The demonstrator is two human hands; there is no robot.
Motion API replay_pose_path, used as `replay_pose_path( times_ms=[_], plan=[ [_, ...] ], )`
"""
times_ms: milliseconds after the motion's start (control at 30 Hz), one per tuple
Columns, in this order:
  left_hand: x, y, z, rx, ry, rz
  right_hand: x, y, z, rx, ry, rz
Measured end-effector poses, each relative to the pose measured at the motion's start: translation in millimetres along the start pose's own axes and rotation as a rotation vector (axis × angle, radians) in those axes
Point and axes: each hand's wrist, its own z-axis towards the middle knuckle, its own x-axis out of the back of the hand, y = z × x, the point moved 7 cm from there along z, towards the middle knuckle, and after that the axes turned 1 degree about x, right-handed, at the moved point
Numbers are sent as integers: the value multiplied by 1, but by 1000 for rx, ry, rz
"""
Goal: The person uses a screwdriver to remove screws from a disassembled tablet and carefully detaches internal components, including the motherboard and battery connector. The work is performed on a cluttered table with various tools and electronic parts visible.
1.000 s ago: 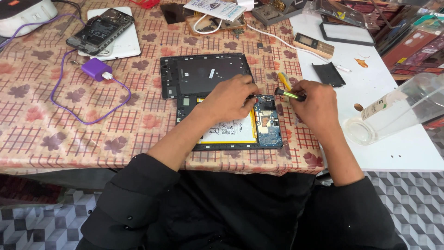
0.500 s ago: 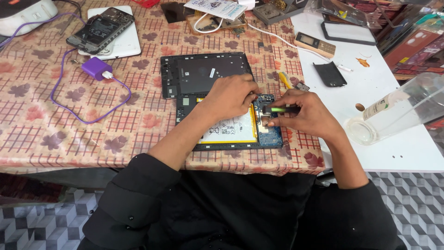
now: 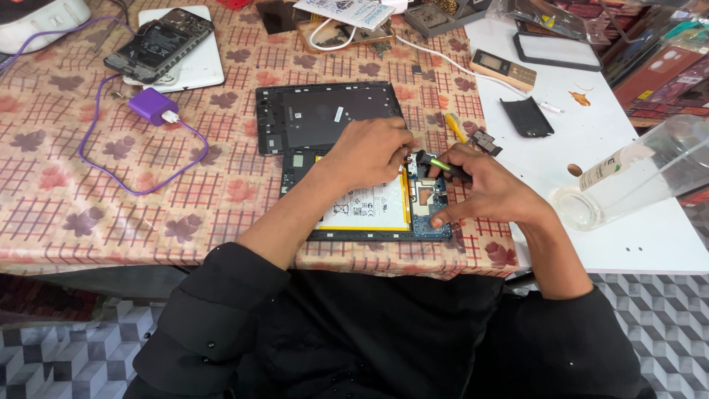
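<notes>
An opened tablet [image 3: 369,210] lies on the patterned tablecloth, its white battery and blue circuit board exposed. My left hand [image 3: 369,151] rests on its upper edge, fingertips pinched at the board near the top. My right hand [image 3: 484,188] holds a black tool with a green and yellow band [image 3: 442,165], the tip pointing left at the board beside my left fingers; one right finger presses the lower board. The tablet's removed black back cover [image 3: 325,114] lies just beyond my left hand.
A purple charger and cable [image 3: 151,106] and a dismantled phone on a white tablet [image 3: 159,44] lie at the left. A yellow-handled tool [image 3: 456,127], a small black cover [image 3: 526,118], a handset [image 3: 504,70] and a toppled clear plastic jar [image 3: 635,177] lie at the right.
My right hand has come down and left from beside the yellow tool onto the tablet's board, bringing the black tool to my left fingers. My left hand stayed put.
</notes>
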Motion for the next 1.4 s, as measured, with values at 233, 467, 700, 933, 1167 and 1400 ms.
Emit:
replay_pose_path(
  times_ms=[233,467,700,933,1167,1400],
  plan=[
    [11,2,-1,-85,79,23,-2,5,-1,-52,11,92],
    [22,6,-1,-7,-5,-160,-8,17,-1,-134,-24,424],
    [15,11,-6,71,-306,-297,-9,23,2,-183,-39,522],
    [10,13,-6,39,-298,-253,-10,22,3,-168,-35,562],
    [2,14,-6,38,-332,-210,-10,21,4,-148,-45,558],
    [-11,13,-8,-26,-368,-161,-10,25,3,-161,-56,560]
  ],
)
